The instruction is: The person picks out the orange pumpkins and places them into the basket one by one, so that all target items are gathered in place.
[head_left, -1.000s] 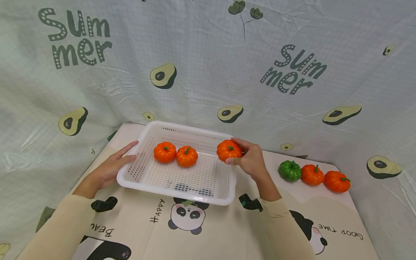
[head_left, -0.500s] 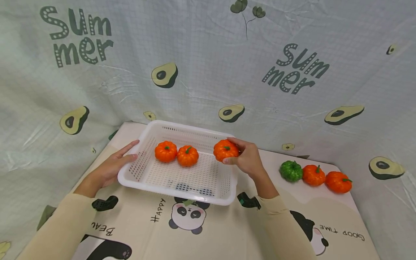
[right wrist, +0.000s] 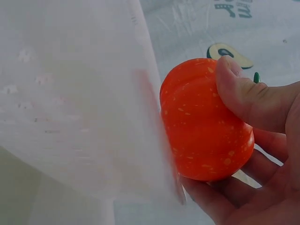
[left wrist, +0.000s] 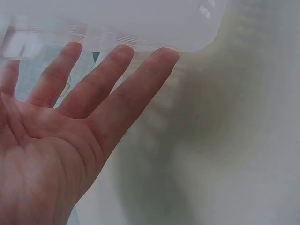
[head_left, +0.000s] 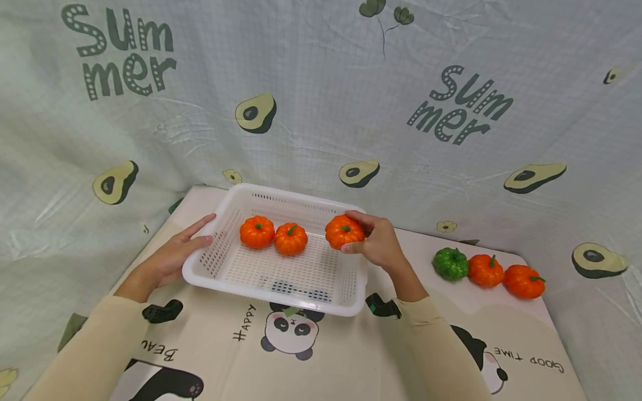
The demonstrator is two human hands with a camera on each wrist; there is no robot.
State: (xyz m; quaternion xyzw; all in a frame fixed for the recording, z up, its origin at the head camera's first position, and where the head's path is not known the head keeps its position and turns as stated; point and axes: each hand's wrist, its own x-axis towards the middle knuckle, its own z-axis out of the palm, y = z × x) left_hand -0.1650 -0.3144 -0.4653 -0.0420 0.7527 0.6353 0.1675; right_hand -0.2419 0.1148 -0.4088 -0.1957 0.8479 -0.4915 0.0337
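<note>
A white plastic basket (head_left: 236,284) with slotted walls spans the middle of the head view. At its left end my left hand (head_left: 170,259) grips the rim, thumb over the edge; in the left wrist view the extended fingers (left wrist: 147,77) touch its outer side. Two small orange pumpkins, a left one (head_left: 257,232) and a right one (head_left: 291,239), sit inside. My right hand (head_left: 378,242) holds another orange pumpkin (head_left: 344,233) over the basket's right end, thumb on one side and fingers on the other. The right wrist view shows this pumpkin (right wrist: 206,126) beside the basket wall.
To the right, a green pumpkin (head_left: 451,264) and two orange pumpkins, one in the middle (head_left: 485,271) and one at the end (head_left: 524,281), stand in a row on the panda-print table (head_left: 351,362). A printed cloth (head_left: 311,72) hangs behind the table.
My right hand has moved slightly left with its pumpkin, farther over the basket. The left hand keeps its place at the rim, and the other pumpkins lie as before.
</note>
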